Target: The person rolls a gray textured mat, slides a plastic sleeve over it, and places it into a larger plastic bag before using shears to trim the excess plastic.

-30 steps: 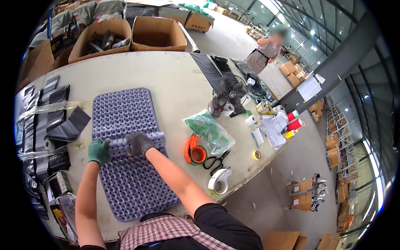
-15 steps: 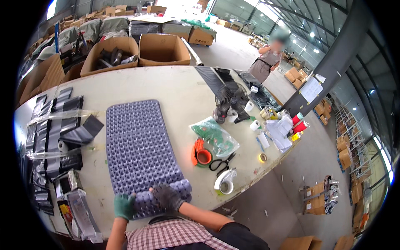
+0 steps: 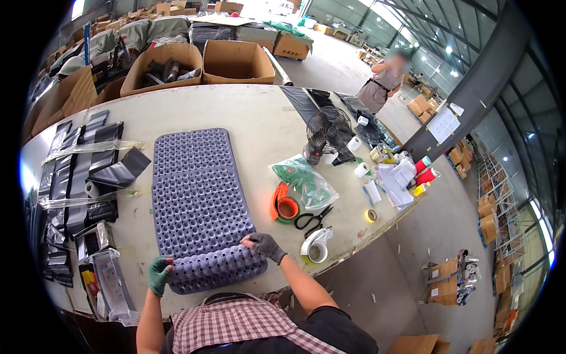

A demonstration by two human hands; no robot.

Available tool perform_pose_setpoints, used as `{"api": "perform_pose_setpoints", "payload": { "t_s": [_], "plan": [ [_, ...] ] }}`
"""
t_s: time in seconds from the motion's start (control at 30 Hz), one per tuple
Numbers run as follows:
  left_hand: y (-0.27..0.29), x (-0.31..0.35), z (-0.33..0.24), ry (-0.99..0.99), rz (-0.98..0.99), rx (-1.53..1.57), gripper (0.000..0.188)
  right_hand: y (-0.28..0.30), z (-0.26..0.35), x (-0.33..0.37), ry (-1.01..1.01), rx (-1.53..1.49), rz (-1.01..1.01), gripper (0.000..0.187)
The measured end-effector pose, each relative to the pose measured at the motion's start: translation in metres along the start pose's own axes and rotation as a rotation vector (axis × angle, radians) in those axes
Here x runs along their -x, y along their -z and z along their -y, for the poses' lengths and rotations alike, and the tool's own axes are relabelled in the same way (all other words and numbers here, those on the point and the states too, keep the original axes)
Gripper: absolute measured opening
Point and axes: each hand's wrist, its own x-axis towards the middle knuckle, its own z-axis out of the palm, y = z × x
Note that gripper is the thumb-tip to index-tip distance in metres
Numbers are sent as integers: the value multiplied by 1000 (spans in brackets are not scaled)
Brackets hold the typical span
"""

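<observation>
A purple-grey bath mat [image 3: 197, 203] with rows of round holes lies lengthwise before me. Its near end is turned over into a loose roll [image 3: 221, 268] that shows the knobbly side. At the roll's left end, my left hand [image 3: 158, 275] in a green glove pinches the mat's edge. My right hand [image 3: 265, 246] wears a dark grey glove and grips the right side where the mat folds over. Fingertips of both hands are bare; part of each grip is hidden by the glove.
Right of the mat lie an orange tape dispenser [image 3: 284, 207], black scissors [image 3: 312, 221], a white tape dispenser [image 3: 319, 246] and a bag of green material [image 3: 303, 180]. A black fan [image 3: 328, 133] stands behind. Black plastic bags [image 3: 79, 171] and a clear tray [image 3: 112, 283] are on the left.
Both hands have moved apart, the left outward and the right toward the mat's right edge. The turned-over end looks wider and looser, and the view has shifted slightly.
</observation>
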Motion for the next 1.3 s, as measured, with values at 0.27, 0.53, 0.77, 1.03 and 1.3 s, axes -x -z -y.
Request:
{"api": "perform_pose_setpoints", "payload": {
  "t_s": [0.27, 0.53, 0.77, 1.03, 1.3],
  "plan": [
    [-3, 6, -7, -21, -145, 399, 25, -10, 21, 9, 9, -512, -106, 25],
    [-8, 1, 0, 42, -159, -131, 16, -19, -5, 18, -25, -330, -133, 19],
    [-14, -50, -17, 37, -381, -862, 15, -36, 54, -10, 523, 581, -405, 21],
    [-109, -45, -78, -826, -190, -1356, 17, -51, 89, -96, 451, 772, -49, 33],
    [-90, -183, -73, -392, -159, -1314, 19, -74, 109, -141, 660, 730, -234, 35]
  ]
}}
